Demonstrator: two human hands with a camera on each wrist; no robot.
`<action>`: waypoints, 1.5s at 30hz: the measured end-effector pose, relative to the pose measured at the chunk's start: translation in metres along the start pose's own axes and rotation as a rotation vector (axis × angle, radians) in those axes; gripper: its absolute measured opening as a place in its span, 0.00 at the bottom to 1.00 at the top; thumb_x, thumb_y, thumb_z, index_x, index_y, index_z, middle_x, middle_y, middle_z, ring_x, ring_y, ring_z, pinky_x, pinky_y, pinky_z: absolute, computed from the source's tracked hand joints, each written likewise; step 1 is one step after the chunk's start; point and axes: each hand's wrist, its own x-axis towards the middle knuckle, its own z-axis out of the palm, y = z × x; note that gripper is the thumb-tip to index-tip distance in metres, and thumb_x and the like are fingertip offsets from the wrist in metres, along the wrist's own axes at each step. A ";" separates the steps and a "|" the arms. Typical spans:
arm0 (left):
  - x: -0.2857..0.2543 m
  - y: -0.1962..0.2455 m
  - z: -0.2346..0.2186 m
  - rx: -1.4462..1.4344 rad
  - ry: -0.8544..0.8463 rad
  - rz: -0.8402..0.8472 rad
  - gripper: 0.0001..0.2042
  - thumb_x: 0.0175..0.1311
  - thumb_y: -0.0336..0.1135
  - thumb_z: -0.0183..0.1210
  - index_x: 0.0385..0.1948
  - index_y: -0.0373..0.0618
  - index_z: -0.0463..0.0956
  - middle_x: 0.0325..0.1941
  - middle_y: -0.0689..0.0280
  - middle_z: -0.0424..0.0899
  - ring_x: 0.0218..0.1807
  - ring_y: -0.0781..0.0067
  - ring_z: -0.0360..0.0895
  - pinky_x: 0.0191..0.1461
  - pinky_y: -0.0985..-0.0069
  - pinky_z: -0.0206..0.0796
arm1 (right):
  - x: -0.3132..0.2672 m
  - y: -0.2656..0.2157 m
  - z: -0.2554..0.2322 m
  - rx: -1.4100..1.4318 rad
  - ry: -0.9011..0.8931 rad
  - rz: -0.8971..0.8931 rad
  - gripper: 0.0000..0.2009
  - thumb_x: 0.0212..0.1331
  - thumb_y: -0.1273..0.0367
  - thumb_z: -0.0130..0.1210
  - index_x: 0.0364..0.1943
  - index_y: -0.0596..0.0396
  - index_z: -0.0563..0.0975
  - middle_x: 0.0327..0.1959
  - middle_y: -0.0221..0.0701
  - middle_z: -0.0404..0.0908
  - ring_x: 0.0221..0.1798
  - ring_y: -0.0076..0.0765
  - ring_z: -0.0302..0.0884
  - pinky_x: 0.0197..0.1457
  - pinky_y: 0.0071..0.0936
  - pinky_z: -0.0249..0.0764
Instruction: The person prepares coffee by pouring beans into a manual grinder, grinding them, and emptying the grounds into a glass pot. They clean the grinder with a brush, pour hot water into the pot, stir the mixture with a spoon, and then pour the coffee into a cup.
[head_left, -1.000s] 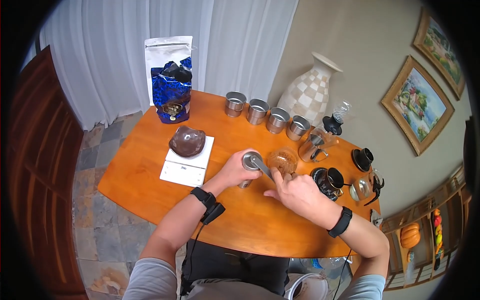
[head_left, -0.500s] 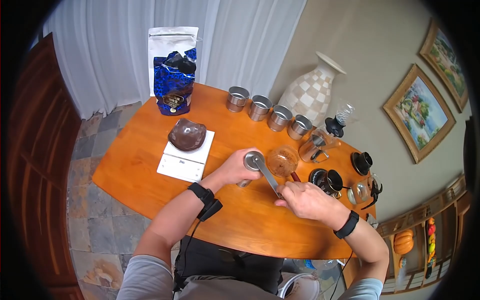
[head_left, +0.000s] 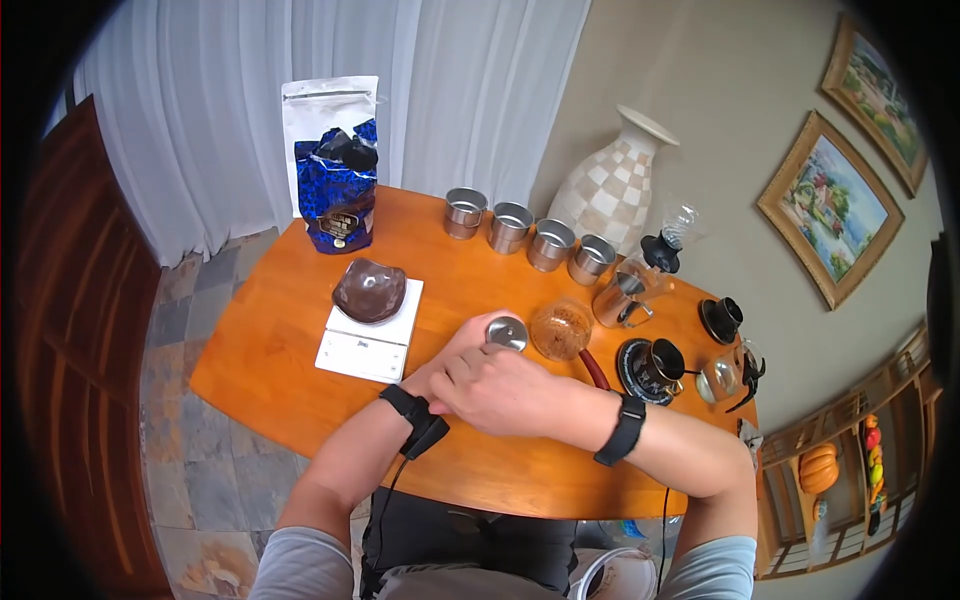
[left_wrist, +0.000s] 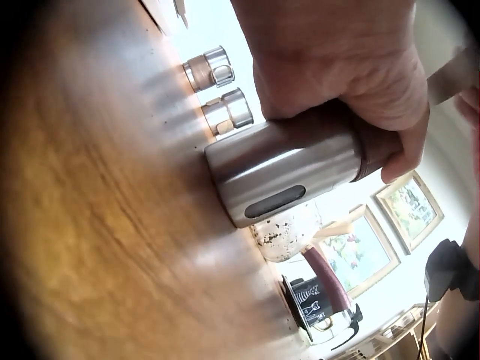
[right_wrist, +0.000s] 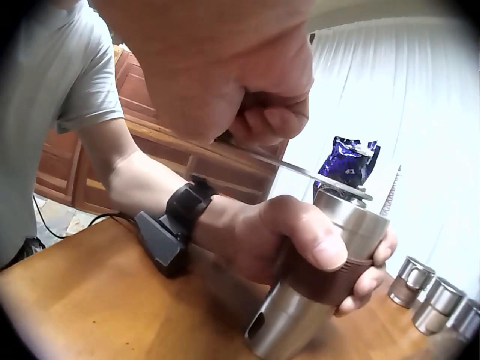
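Note:
My left hand [head_left: 458,338] grips a steel manual coffee grinder [left_wrist: 281,172] around its brown band. The grinder's base is down at the tabletop, its side window showing in both wrist views. In the right wrist view my right hand [right_wrist: 225,82] has its fingers curled around the outer end of the flat crank handle [right_wrist: 300,171], which runs to the grinder's lid. In the head view this hand lies over the left wrist and hides the crank. Just right of the grinder sits a glass pot [head_left: 561,330] with brown specks and a dark red handle [head_left: 594,370].
On the left, a dark brown dish [head_left: 370,291] sits on a white scale [head_left: 362,358]. Behind stands a blue and white bag [head_left: 338,190], with several steel cups [head_left: 510,229] along the back. To the right are a black cup [head_left: 662,362], a steel pitcher [head_left: 622,300] and a glass server [head_left: 720,380].
The right hand has swung the crank from the grinder's right side toward me and leftward, over the left wrist. The left hand keeps holding the grinder in place.

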 end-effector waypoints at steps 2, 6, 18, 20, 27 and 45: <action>-0.005 0.002 0.000 0.045 -0.007 -0.004 0.06 0.63 0.33 0.52 0.37 0.43 0.75 0.34 0.72 0.77 0.36 0.83 0.70 0.40 0.80 0.66 | 0.009 0.007 0.007 -0.126 0.024 -0.031 0.15 0.61 0.59 0.54 0.28 0.57 0.71 0.22 0.34 0.73 0.27 0.38 0.76 0.31 0.33 0.70; -0.009 -0.003 0.004 0.143 0.005 -0.005 0.08 0.59 0.34 0.56 0.37 0.43 0.75 0.34 0.71 0.78 0.35 0.81 0.72 0.38 0.79 0.66 | 0.027 0.020 0.022 -0.265 -0.022 -0.026 0.15 0.60 0.57 0.54 0.31 0.56 0.71 0.20 0.33 0.75 0.25 0.38 0.77 0.32 0.33 0.70; -0.001 0.011 0.009 0.025 -0.023 0.076 0.15 0.46 0.29 0.66 0.37 0.40 0.74 0.24 0.69 0.78 0.21 0.80 0.72 0.26 0.77 0.65 | 0.048 0.097 0.023 -0.023 -0.089 0.342 0.17 0.67 0.58 0.49 0.35 0.61 0.70 0.24 0.47 0.80 0.32 0.55 0.80 0.35 0.46 0.75; 0.000 0.004 0.006 0.137 -0.010 0.090 0.16 0.46 0.30 0.67 0.37 0.41 0.74 0.24 0.69 0.78 0.24 0.79 0.73 0.29 0.77 0.67 | 0.043 0.104 0.014 0.018 -0.179 0.473 0.17 0.69 0.59 0.46 0.36 0.62 0.69 0.27 0.50 0.80 0.34 0.60 0.79 0.37 0.50 0.74; -0.003 0.005 0.008 0.209 0.017 0.079 0.17 0.46 0.32 0.69 0.37 0.42 0.74 0.32 0.69 0.80 0.33 0.80 0.76 0.40 0.78 0.69 | 0.015 0.124 -0.001 0.120 -0.260 0.641 0.15 0.69 0.61 0.45 0.39 0.64 0.70 0.31 0.52 0.80 0.40 0.59 0.79 0.43 0.51 0.73; 0.000 0.007 -0.001 0.189 0.073 0.020 0.14 0.48 0.30 0.67 0.37 0.42 0.75 0.34 0.68 0.81 0.38 0.77 0.78 0.45 0.77 0.70 | -0.083 0.103 -0.014 0.058 -0.041 0.649 0.10 0.67 0.67 0.48 0.37 0.63 0.71 0.31 0.50 0.79 0.36 0.61 0.77 0.40 0.49 0.72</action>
